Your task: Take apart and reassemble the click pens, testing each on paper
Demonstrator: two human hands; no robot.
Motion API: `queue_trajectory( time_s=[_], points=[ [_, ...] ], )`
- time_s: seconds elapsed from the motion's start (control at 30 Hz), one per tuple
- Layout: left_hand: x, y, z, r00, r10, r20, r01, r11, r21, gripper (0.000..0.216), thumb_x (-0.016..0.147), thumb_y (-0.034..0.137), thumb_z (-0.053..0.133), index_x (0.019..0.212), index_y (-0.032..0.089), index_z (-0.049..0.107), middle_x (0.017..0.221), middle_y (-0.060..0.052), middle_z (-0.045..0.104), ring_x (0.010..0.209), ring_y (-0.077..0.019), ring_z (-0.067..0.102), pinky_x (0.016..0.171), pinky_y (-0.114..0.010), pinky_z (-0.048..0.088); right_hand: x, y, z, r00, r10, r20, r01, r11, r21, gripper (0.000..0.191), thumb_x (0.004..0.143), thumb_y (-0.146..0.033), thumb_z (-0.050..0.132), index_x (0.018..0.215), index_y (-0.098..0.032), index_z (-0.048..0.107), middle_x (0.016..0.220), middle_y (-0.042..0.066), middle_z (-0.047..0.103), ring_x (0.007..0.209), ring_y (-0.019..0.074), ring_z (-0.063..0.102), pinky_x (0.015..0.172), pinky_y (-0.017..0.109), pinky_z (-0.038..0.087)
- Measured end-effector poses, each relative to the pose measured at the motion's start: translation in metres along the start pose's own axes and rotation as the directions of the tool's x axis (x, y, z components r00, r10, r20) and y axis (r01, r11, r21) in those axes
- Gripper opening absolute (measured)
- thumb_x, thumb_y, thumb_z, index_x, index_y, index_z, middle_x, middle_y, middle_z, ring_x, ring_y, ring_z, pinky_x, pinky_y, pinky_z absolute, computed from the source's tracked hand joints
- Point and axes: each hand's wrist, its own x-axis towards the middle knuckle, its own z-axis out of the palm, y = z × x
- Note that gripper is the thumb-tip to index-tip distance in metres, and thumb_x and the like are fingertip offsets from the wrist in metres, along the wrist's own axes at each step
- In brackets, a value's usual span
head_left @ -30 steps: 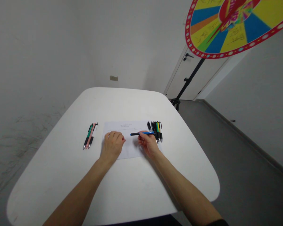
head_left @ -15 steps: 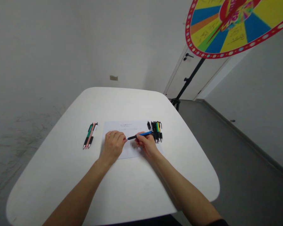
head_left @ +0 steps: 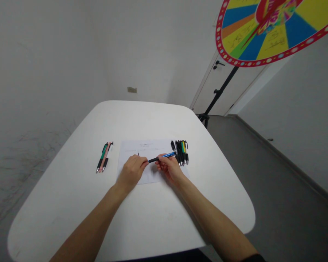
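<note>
My right hand [head_left: 171, 169] is closed on a blue pen [head_left: 165, 156] with a black front end, holding it just above a white sheet of paper [head_left: 131, 147] on the white table [head_left: 153, 218]. My left hand [head_left: 131, 171] is curled, and its fingertips pinch the pen's black tip. A small dark bit sticks up just above the left fingers; I cannot make out what it is. Both hands are over the sheet.
Several pens [head_left: 182, 151] lie bunched at the sheet's right edge. Three more pens [head_left: 104, 157] lie to its left. A colourful prize wheel [head_left: 273, 29] on a black stand [head_left: 218, 92] rises behind the table's right side, before a white door [head_left: 221, 98].
My right hand brought the blue pen leftward and tilted it. My left hand lifted off the sheet and closed its fingertips on the pen's black tip.
</note>
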Motion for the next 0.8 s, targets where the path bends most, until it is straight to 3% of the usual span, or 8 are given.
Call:
queue_trajectory(
  time_s=[0.17, 0.33, 0.43, 0.53, 0.67, 0.8],
  points=[
    [0.0004, 0.0006, -0.0023, 1.000, -0.008, 0.014, 0.009, 0.995, -0.101, 0.018, 0.095, 0.027, 0.047, 0.083, 0.019, 0.058, 0.075, -0.003, 0.062, 0.074, -0.0158, 0.057, 0.069, -0.030, 0.049, -0.0006, -0.0004, -0.0011, 0.998, 0.053, 0.033, -0.053, 0.998, 0.021, 0.024, 0.058, -0.023, 0.081, 0.073, -0.013, 0.065, 0.056, 0.004, 0.067, 0.046, 0.0098, 0.058, 0.041, 0.017, 0.046],
    [-0.0021, -0.0031, 0.0017, 1.000, 0.013, 0.021, -0.011, 0.996, -0.084, 0.023, 0.092, 0.039, 0.054, 0.082, 0.019, 0.058, 0.072, -0.002, 0.061, 0.071, -0.0156, 0.057, 0.068, -0.029, 0.047, -0.0012, 0.0021, -0.0022, 0.991, 0.104, 0.080, -0.106, 0.994, 0.025, 0.017, 0.065, -0.021, 0.078, 0.074, -0.013, 0.066, 0.058, 0.003, 0.067, 0.046, 0.0095, 0.058, 0.042, 0.017, 0.047],
    [-0.0020, -0.0029, 0.0004, 0.999, -0.031, -0.013, 0.032, 0.999, 0.042, 0.031, 0.087, 0.049, 0.059, 0.092, 0.019, 0.060, 0.080, -0.005, 0.066, 0.079, -0.0196, 0.059, 0.074, -0.034, 0.046, -0.0013, 0.0039, -0.0016, 0.981, 0.175, 0.078, -0.184, 0.976, 0.120, 0.016, 0.067, -0.021, 0.077, 0.075, -0.013, 0.066, 0.059, 0.002, 0.067, 0.048, 0.0085, 0.058, 0.044, 0.016, 0.049],
    [-0.0005, -0.0011, -0.0032, 0.990, -0.141, -0.021, 0.142, 0.960, 0.241, 0.039, 0.081, 0.052, 0.065, 0.098, 0.017, 0.061, 0.095, -0.011, 0.067, 0.094, -0.0278, 0.058, 0.081, -0.041, 0.044, -0.0005, 0.0049, -0.0019, 0.984, 0.171, 0.056, -0.178, 0.968, 0.176, 0.016, 0.067, -0.021, 0.078, 0.074, -0.014, 0.065, 0.060, 0.001, 0.067, 0.049, 0.0077, 0.058, 0.046, 0.015, 0.049],
    [-0.0006, -0.0021, -0.0042, 0.966, -0.246, 0.077, 0.190, 0.881, 0.433, 0.034, 0.080, 0.047, 0.067, 0.094, 0.016, 0.064, 0.108, -0.016, 0.065, 0.109, -0.0353, 0.054, 0.091, -0.051, 0.039, 0.0011, 0.0059, -0.0028, 0.988, 0.152, 0.016, -0.153, 0.971, 0.185, 0.017, 0.066, -0.022, 0.078, 0.074, -0.016, 0.065, 0.060, 0.000, 0.066, 0.051, 0.0079, 0.058, 0.046, 0.016, 0.048],
    [-0.0026, -0.0060, -0.0006, 0.947, -0.285, 0.151, 0.181, 0.857, 0.483, 0.031, 0.079, 0.045, 0.067, 0.089, 0.016, 0.066, 0.111, -0.017, 0.065, 0.113, -0.0372, 0.051, 0.095, -0.055, 0.037, 0.0028, 0.0073, -0.0035, 0.987, 0.159, 0.012, -0.159, 0.971, 0.181, 0.021, 0.064, -0.023, 0.081, 0.074, -0.015, 0.064, 0.060, 0.000, 0.066, 0.051, 0.0076, 0.059, 0.046, 0.015, 0.049]
  ],
)
